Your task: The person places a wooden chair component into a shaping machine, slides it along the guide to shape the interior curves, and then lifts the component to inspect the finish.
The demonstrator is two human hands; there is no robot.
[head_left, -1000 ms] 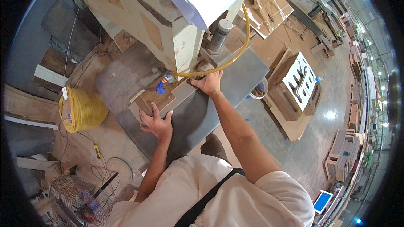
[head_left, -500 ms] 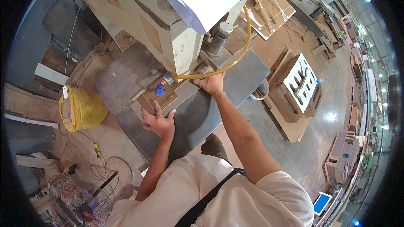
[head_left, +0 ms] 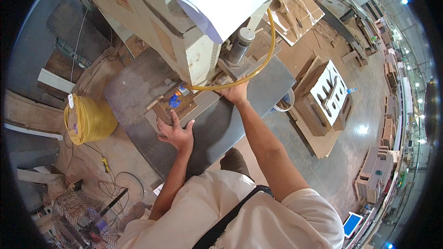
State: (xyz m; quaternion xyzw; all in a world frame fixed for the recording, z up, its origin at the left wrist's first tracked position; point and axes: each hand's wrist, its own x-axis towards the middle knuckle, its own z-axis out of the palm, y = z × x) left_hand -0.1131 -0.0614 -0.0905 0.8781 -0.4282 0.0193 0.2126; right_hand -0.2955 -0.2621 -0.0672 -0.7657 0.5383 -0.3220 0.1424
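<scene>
A long wooden board (head_left: pixel 206 103) with a darker brown wooden piece (head_left: pixel 186 107) on it lies on the grey machine table (head_left: pixel 217 127). My left hand (head_left: pixel 175 133) rests against the board's near left end, thumb and fingers spread. My right hand (head_left: pixel 236 93) is closed at the board's right end, below the machine head; its fingertips are partly hidden by the yellow hose (head_left: pixel 258 70). A blue segmented nozzle (head_left: pixel 175 100) with an orange joint points down at the brown piece between my hands. Just beyond my right hand stands a metal cylinder (head_left: pixel 240 48).
The cream machine body (head_left: pixel 152 23), with white paper sheets (head_left: pixel 217 4) draped on it, rises ahead. A yellow sack (head_left: pixel 94 120) and a caged fan (head_left: pixel 85 216) stand left. At right are a bucket (head_left: pixel 286 100) and stacked wooden parts with a white template (head_left: pixel 330 93).
The board and both hands have shifted slightly to the right and toward me. My hands keep the same posture.
</scene>
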